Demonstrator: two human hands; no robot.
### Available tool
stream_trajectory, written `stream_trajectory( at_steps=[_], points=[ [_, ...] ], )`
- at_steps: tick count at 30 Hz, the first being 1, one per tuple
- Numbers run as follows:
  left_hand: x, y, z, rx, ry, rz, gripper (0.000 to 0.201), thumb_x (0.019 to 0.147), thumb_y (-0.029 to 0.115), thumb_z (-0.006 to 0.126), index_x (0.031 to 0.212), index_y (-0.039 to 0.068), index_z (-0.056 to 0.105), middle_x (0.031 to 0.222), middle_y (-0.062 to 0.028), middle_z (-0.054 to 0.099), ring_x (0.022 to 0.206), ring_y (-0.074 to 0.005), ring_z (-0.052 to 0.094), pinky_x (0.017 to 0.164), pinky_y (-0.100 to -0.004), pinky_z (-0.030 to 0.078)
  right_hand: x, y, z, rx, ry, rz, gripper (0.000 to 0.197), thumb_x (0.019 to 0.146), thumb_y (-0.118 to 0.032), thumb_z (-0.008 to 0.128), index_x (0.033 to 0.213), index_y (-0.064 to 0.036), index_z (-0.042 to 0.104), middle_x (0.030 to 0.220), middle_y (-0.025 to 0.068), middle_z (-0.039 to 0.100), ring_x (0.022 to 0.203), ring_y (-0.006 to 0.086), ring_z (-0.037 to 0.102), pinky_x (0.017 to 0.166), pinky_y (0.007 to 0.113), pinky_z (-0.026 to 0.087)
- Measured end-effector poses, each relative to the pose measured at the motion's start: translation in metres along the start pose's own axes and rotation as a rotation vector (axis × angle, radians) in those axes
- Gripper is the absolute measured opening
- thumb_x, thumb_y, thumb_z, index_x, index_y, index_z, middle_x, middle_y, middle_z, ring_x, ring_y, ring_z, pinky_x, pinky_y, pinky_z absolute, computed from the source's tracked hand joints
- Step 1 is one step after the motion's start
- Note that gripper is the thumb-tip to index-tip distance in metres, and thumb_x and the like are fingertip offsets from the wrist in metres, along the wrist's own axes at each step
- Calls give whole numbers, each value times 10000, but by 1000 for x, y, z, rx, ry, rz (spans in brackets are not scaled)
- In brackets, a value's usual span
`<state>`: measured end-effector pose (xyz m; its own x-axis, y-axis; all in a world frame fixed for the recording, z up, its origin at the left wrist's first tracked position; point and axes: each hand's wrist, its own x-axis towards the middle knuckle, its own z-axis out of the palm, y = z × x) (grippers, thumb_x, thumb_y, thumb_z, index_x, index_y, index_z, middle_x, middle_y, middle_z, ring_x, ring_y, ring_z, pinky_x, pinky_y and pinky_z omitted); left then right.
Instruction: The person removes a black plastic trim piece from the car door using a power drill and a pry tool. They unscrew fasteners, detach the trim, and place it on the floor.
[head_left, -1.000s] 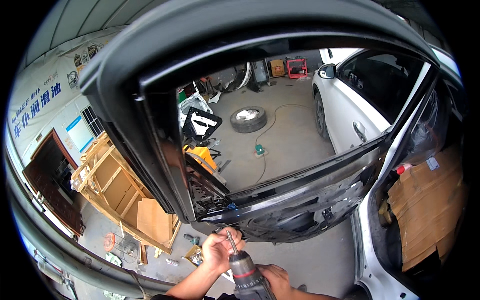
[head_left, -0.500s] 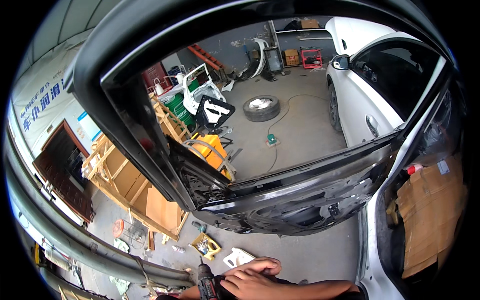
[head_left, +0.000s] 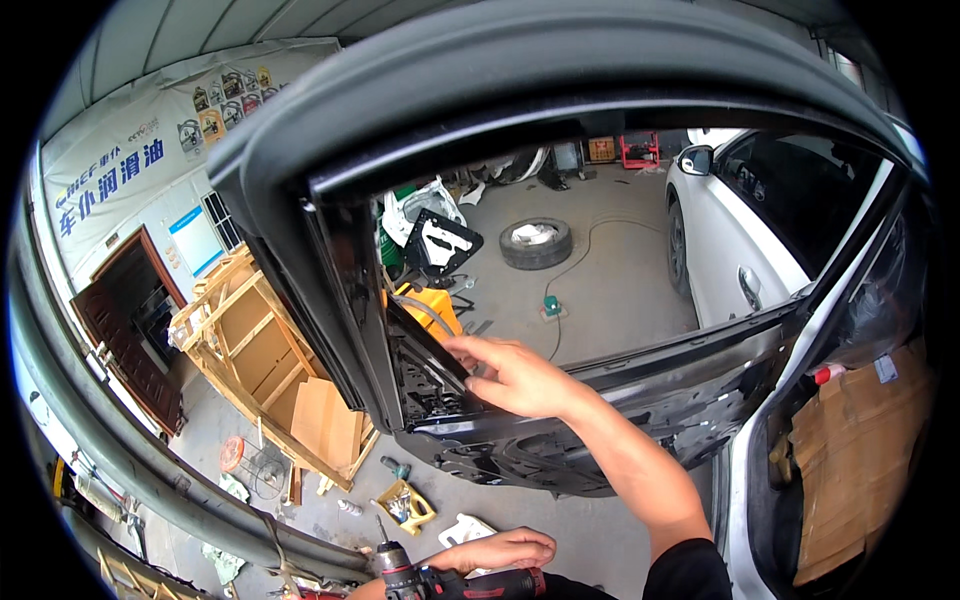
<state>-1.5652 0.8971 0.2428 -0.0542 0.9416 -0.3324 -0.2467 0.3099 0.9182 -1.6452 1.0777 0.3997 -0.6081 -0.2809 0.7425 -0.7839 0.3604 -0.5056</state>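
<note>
A black car door (head_left: pixel 600 430), stripped to its bare metal panel and with no glass in its window frame, stands open in front of me. My right hand (head_left: pixel 510 378) reaches up to the lower left corner of the window opening, thumb and fingers around the upright black frame strip (head_left: pixel 425 335) there. Low in the view, my left hand (head_left: pixel 505 550) is held palm down with its fingers curled; whatever lies under them is hidden. A black and red cordless drill (head_left: pixel 405 572) with a bit pointing up lies across my left forearm, apart from the fingers.
Beyond the door are a white car (head_left: pixel 740 240) and a loose tyre (head_left: pixel 536 245) on the floor. Left stands a wooden crate frame (head_left: pixel 250 340), with a yellow tool container (head_left: pixel 405 507) below it. A cardboard sheet (head_left: pixel 860 460) covers the right side.
My right hand has left my left hand and risen to the door's window frame. The drill has swung more sideways, and the view has tilted up.
</note>
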Motion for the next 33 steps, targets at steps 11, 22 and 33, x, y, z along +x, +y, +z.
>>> stream_trajectory(
  at_steps=[11, 22, 33],
  points=[
    [-15, -13, -3, -115, 142, 1, 172, 950, 163, 480, 892, 3, 503, 729, 57, 378, 638, -32, 321, 563, -189, 268, 2, 20, 26, 36, 101, -40, 189, 857, -136, 614, 994, -9, 648, 774, 187, 639, 718, 347, 631, 637, 382, 491],
    [-21, -18, -5, -159, 199, -3, 176, 976, 142, 422, 847, 43, 491, 745, 56, 386, 637, -26, 333, 584, -180, 310, -4, 19, 25, -10, 228, -77, 155, 848, -122, 625, 935, 5, 641, 738, 175, 632, 681, 348, 621, 597, 401, 479],
    [-32, -21, -5, -223, 303, 9, 211, 978, 145, 404, 789, 62, 450, 716, 63, 348, 605, -25, 297, 539, -182, 253, 7, 22, -2, 28, 364, 14, 172, 856, -106, 625, 973, 19, 639, 741, 168, 626, 662, 311, 619, 614, 352, 480]
  ],
)
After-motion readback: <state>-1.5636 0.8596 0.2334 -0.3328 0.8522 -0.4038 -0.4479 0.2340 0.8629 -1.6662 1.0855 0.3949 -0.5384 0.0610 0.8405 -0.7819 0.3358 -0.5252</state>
